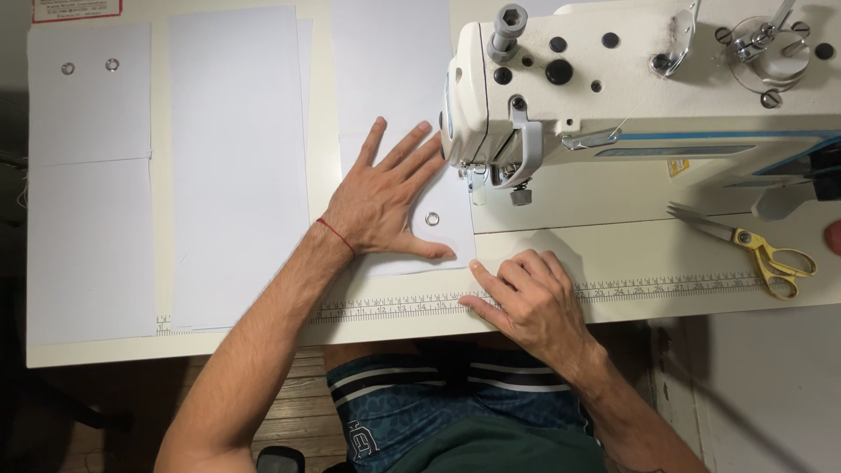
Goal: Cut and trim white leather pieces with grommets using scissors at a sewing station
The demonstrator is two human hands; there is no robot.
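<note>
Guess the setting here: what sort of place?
Likely a sewing workshop: an industrial sewing machine on a table with a ruler strip, yellow-handled scissors, white sheets with metal eyelets.

white fabric piece point(447, 229) | flat on table, under sewing-machine head | 1 metal eyelet point(432, 219) near its lower edge

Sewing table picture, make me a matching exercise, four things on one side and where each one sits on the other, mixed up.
Things:
1. scissors
2. left hand
3. right hand
4. pair of metal eyelets

Places:
A. far left sheet, top corner
B. flat on the white piece with one eyelet, beside the sewing machine head
C. table front edge, fingertips at the printed ruler
D. right of the machine, on the table

Pairs: 1-D, 2-B, 3-C, 4-A
</note>
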